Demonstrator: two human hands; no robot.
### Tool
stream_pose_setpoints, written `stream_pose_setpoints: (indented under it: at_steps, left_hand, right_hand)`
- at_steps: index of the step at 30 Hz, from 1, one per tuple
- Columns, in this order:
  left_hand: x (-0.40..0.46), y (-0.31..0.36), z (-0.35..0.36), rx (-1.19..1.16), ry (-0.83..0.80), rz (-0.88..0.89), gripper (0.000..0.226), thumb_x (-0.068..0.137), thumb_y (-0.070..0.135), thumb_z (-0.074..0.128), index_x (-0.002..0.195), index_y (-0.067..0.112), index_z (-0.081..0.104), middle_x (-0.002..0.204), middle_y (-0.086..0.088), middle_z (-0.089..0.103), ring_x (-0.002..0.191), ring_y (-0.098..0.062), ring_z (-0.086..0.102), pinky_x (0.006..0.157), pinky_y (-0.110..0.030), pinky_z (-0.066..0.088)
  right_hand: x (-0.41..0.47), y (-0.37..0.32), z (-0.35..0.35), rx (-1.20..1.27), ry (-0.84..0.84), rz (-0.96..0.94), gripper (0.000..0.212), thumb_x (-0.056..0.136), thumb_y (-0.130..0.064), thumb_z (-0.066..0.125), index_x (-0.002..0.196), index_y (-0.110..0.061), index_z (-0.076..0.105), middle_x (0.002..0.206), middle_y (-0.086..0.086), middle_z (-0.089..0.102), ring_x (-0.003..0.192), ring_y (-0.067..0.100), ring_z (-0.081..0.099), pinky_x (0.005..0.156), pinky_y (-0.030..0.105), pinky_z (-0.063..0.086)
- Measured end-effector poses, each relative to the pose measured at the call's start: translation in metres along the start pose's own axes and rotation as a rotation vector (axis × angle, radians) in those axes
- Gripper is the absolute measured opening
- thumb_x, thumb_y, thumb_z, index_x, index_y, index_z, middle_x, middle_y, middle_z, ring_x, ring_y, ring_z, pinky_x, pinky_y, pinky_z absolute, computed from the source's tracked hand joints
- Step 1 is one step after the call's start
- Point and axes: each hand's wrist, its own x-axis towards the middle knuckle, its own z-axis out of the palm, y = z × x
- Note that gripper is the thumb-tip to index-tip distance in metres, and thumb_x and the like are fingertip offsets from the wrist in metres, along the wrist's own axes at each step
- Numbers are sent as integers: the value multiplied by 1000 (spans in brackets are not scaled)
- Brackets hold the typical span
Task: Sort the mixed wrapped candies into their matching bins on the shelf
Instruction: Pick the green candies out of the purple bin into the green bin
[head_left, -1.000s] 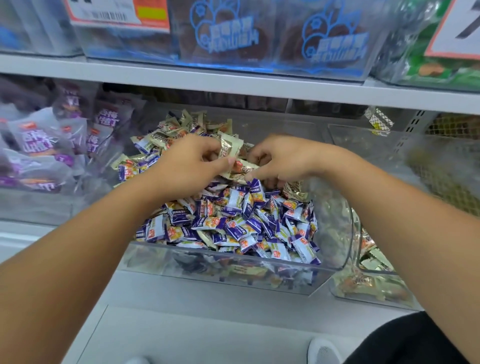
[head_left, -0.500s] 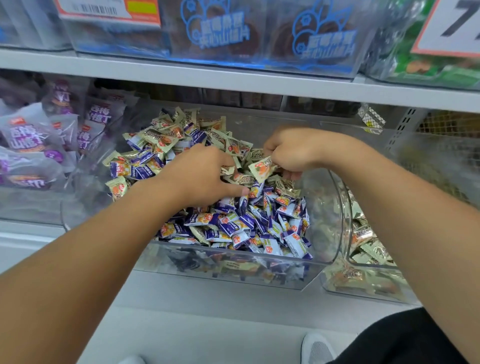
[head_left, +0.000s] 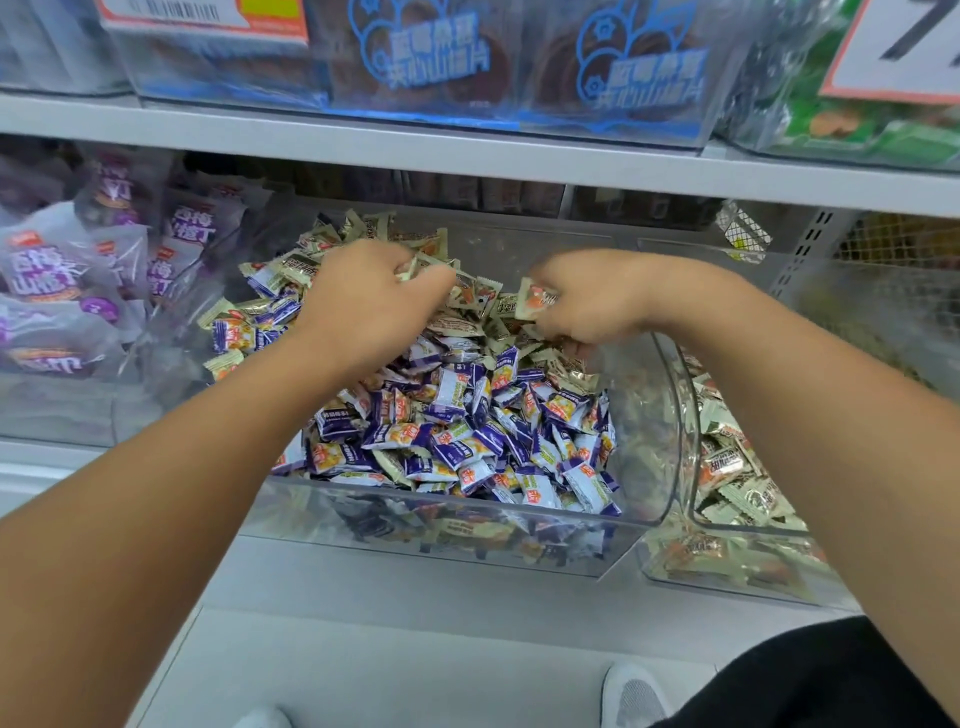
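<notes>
Under our fingers, the bin (head_left: 670, 415) held mixed candies (head_left: 467, 415). Our right hand (head_left: 587, 296) pinched a cream candy (head_left: 537, 301) by its wrapper; left hand (head_left: 369, 306) curled, pinching another. We judged them light, crinkly, slippery: best held by the crimped edge.

Centre clear bin (head_left: 670, 415): purple-and-white candies (head_left: 457, 431) showing orange-yellow prints, beige candies (head_left: 467, 325) mixing in. Right bin (head_left: 748, 530): beige wrappers (head_left: 737, 483), orange-red marks.

one head-worn wide-angle view looks forward and down, close over the clear bin (head_left: 447, 540) on the shelf (head_left: 467, 150)
</notes>
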Motion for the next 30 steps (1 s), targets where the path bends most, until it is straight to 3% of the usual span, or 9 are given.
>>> stream_pose_setpoints:
  at_steps: [3,6,8,10,12,16,23,27,30]
  left_hand:
    - [2,2,-3,-102,72,-79,38,84,29,58,65,-1,46,62,-25,51,57,-37,58,48,-34,38]
    - [3,-1,-2,-160,48,-126,31,77,25,66,62,11,43,55,-14,56,60,-33,66,51,-26,44]
    - [1,-1,0,-237,-33,-118,30,72,18,68,60,13,41,62,-18,66,63,-32,71,59,-39,59]
    - [-2,0,3,-241,-76,-76,24,74,11,66,63,13,44,64,-20,68,64,-38,71,56,-54,58]
    - [-3,3,6,-210,-100,-40,13,78,10,64,77,9,51,65,-22,69,61,-39,69,53,-55,57]
    - [0,0,8,-156,-165,-62,36,82,19,62,116,14,50,71,-15,69,59,-32,69,58,-51,60]
    - [12,-21,7,213,-65,135,12,94,25,61,102,21,69,84,-4,68,76,-25,62,72,-41,56]
    - [13,-17,10,263,-224,30,46,83,53,70,114,19,71,95,-7,74,88,-26,68,83,-42,56]
    - [15,-11,13,343,-257,29,50,78,54,75,118,24,70,91,-4,72,92,-29,66,88,-43,55]
  right_hand:
    - [0,0,-1,-150,42,79,17,95,-6,46,94,-2,62,82,9,58,67,22,53,54,26,42]
    - [-3,-7,-3,-200,5,126,30,98,-16,50,69,-7,50,71,5,50,59,18,46,50,26,36]
    - [-4,-12,-3,-203,-17,134,41,96,-32,62,66,-7,48,67,2,48,57,18,46,50,28,37]
    - [-2,-17,1,-274,-59,146,46,93,-37,66,70,-2,48,66,1,46,63,22,49,57,30,41]
    - [2,-21,7,-355,-96,143,35,93,-35,67,82,-7,51,67,1,45,72,25,52,65,31,43]
    - [5,-22,1,-413,-125,144,37,93,-37,67,76,-8,53,65,1,46,60,21,48,54,30,39]
    - [10,-2,-1,158,-65,135,23,96,-28,57,89,-6,61,71,6,57,63,21,48,59,29,41]
    - [1,-5,0,66,-35,110,27,95,-31,57,104,-7,62,75,6,61,61,21,54,56,26,44]
    - [0,-5,-4,-39,-12,102,38,95,-36,62,109,0,65,98,11,69,87,27,67,76,35,54]
